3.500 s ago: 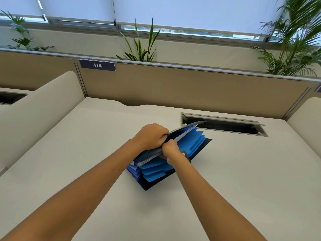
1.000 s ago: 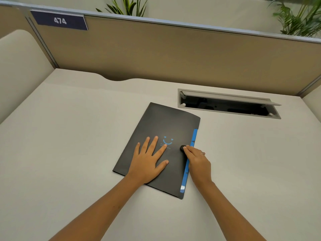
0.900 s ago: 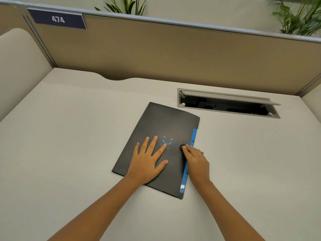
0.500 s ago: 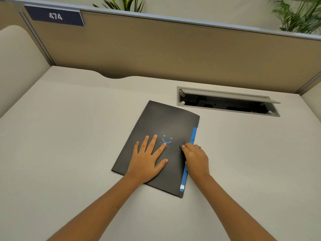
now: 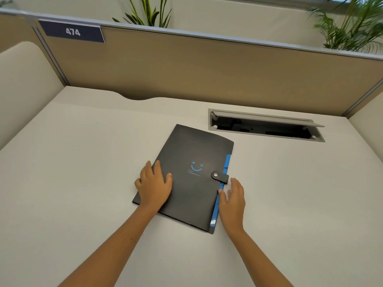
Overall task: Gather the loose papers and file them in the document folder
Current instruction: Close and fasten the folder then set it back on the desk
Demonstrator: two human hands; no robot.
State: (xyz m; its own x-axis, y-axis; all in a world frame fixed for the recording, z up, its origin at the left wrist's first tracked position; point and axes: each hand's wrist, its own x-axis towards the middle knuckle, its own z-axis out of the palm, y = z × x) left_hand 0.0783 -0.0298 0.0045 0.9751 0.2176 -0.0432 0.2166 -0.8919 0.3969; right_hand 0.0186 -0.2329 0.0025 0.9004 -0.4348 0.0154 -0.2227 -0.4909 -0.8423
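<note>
The black document folder [image 5: 190, 158] lies closed and flat on the desk, with a blue smile mark on its cover and blue dividers showing along its right edge. Its snap strap [image 5: 220, 176] is fastened over that edge. My left hand [image 5: 154, 186] rests flat on the folder's near-left corner, fingers apart. My right hand [image 5: 233, 198] is open beside the folder's right edge, thumb touching the blue edge. No loose paper is in sight.
An open cable tray slot [image 5: 265, 128] is set into the desk [image 5: 83, 183] behind and right of the folder. A tan partition [image 5: 207, 69] with a "474" label [image 5: 72, 32] closes the back. Curved side dividers stand left and right. Plants rise behind the partition.
The open folder was shut and its snap pressed. Since half a second ago my right hand has left the snap and drawn back; my left hand slid to the folder's left corner.
</note>
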